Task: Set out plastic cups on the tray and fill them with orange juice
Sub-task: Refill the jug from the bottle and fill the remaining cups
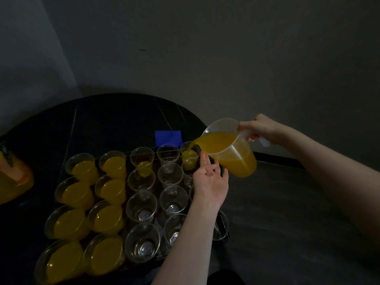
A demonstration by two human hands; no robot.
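From the head view, a clear jug [232,149] is gripped by its handle in the right hand [261,128] and tilted, so that orange juice [190,148] is streamed into the far right cup [190,157] on the tray [144,153]. The left hand [209,182] is held beside that cup, fingers relaxed, nothing grasped. Two left columns of cups [86,202] are seen filled.

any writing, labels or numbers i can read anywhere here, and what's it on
None can be read.
The juice carton at the left edge has printed graphics, but they are too dark and blurred to make out.
The pitcher, the cups and the blue cloth show no legible markings.
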